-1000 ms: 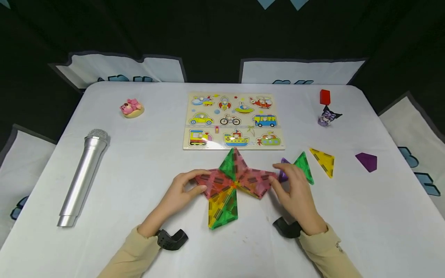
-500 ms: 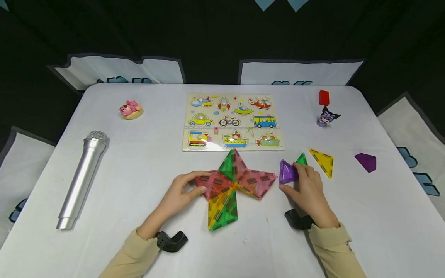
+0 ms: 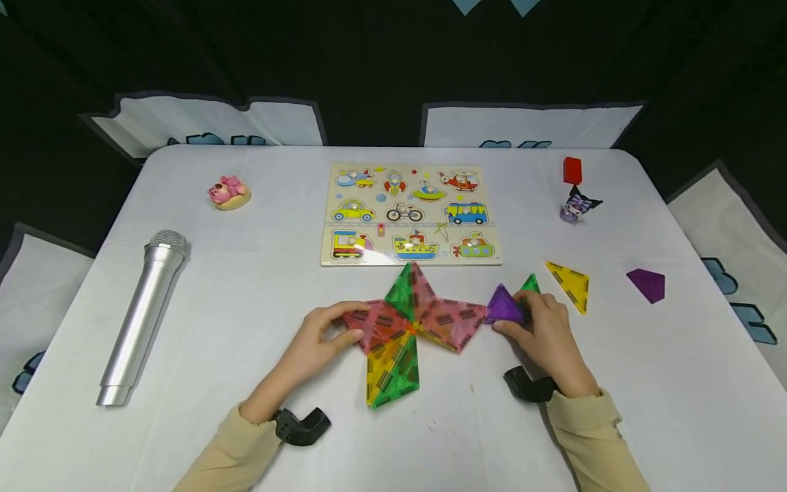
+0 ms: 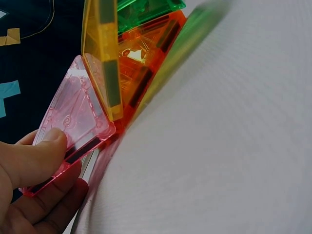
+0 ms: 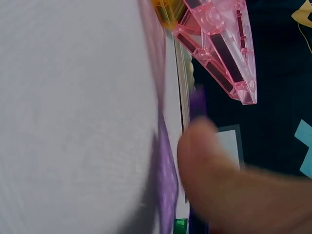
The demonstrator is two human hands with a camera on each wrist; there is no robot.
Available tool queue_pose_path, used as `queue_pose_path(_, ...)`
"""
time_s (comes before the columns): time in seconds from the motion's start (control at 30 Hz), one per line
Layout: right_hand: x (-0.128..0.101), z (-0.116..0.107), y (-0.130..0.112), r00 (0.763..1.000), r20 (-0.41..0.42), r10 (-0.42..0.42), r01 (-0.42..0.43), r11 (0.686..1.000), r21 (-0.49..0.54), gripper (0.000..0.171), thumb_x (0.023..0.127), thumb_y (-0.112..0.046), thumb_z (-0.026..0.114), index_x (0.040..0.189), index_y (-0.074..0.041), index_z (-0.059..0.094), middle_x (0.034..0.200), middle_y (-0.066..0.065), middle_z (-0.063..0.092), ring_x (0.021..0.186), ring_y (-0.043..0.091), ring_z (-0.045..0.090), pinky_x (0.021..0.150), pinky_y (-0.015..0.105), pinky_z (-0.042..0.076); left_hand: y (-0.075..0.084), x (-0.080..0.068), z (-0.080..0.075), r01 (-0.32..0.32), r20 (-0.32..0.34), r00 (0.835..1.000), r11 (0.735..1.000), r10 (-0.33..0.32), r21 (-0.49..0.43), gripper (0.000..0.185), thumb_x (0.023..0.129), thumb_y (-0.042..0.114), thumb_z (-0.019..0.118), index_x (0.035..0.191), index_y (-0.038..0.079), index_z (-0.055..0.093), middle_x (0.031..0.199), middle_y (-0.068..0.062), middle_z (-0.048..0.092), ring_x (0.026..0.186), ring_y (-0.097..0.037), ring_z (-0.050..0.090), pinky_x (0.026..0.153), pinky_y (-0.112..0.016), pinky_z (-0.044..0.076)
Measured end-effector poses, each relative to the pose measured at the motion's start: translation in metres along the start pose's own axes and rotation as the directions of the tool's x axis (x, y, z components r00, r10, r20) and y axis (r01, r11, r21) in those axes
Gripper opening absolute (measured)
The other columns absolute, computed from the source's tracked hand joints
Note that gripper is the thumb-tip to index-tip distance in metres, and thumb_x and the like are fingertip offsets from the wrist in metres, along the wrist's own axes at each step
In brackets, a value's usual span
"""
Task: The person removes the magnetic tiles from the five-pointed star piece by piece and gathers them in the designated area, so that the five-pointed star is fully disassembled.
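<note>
A purple triangular tile (image 3: 504, 306) is held upright in a pinch by the right hand (image 3: 547, 338), its fingers (image 3: 533, 305) curled round it just beside the right-hand pink point of the flat star of magnetic tiles (image 3: 410, 321) on the white surface (image 3: 258, 287). The star's left pink tile is pinched at its corner by the left hand (image 3: 313, 345), thumb on top, as is shown plainly by the left wrist view (image 4: 36, 161). The step in hand is judged to be the joining of the purple tile to the star; for the next move, one edge of the tile would need to be lined up flush with a free edge of the pink tile while the star is steadied. A green tile (image 3: 531, 283) is mostly hidden behind the right hand, and the right wrist view is blurred, so contact between purple and pink cannot be told. A yellow tile (image 3: 570, 283) is seen nearby, untouched.
</note>
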State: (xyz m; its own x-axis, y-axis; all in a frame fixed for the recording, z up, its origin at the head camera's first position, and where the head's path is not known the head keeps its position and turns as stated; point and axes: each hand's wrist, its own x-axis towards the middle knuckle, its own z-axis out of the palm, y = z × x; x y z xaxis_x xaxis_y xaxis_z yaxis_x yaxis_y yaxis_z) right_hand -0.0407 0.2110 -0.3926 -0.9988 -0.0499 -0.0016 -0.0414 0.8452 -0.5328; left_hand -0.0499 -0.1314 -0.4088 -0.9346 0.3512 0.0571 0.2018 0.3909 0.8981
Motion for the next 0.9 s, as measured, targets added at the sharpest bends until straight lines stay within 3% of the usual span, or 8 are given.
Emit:
queue_pose_path(0.13, -0.001, 0.002, -0.003, 1.000, 0.010, 0.013, -0.013, 1.000, -0.005, 0.047, 0.073, -0.030, 0.075, 0.104, 0.001, 0.057, 0.108, 0.026, 0.043, 0.099, 0.042, 0.033, 0.078, 0.053, 0.027, 0.000, 0.000, 0.000, 0.006, 0.007, 1.000, 1.000, -0.006, 0.009, 0.033, 0.082, 0.012, 0.067, 0.115, 0.013, 0.062, 0.104, 0.000, 0.062, 0.083, -0.019, 0.047, 0.078, -0.039, 0.033)
queue_pose_path(0.37, 0.003, 0.005, -0.002, 0.999, -0.043, 0.025, -0.024, 1.000, 0.016, 0.056, 0.076, -0.025, 0.074, 0.120, 0.002, 0.054, 0.111, 0.026, 0.039, 0.101, 0.040, 0.029, 0.081, 0.051, 0.024, 0.001, 0.000, -0.001, 0.000, 0.007, 1.000, 1.000, 0.000, 0.014, 0.032, 0.083, 0.015, 0.066, 0.115, 0.014, 0.061, 0.105, 0.000, 0.062, 0.084, -0.019, 0.047, 0.078, -0.039, 0.033)
queue_pose_path(0.63, 0.009, 0.008, 0.006, 0.998, -0.046, -0.052, 0.052, 0.999, -0.007, 0.072, 0.077, -0.027, 0.073, 0.129, 0.010, 0.041, 0.127, 0.032, 0.029, 0.114, 0.046, 0.024, 0.091, 0.059, 0.016, 0.035, -0.002, -0.005, -0.001, 0.003, 1.000, 1.000, 0.001, 0.022, 0.030, 0.081, 0.000, 0.064, 0.111, 0.001, 0.061, 0.098, -0.011, 0.062, 0.081, -0.027, 0.047, 0.076, -0.040, 0.033)
queue_pose_path(0.9, 0.012, 0.007, 0.015, 0.994, 0.097, -0.041, 0.047, 0.998, -0.052, 0.078, 0.084, -0.043, 0.059, 0.141, 0.000, 0.025, 0.144, 0.028, 0.001, 0.130, 0.045, -0.002, 0.098, 0.061, 0.002, 0.002, 0.000, 0.000, 0.005, 0.004, 1.000, 1.000, -0.005, 0.016, 0.033, 0.082, 0.013, 0.066, 0.115, 0.012, 0.061, 0.103, -0.001, 0.062, 0.083, -0.019, 0.047, 0.078, -0.039, 0.034)
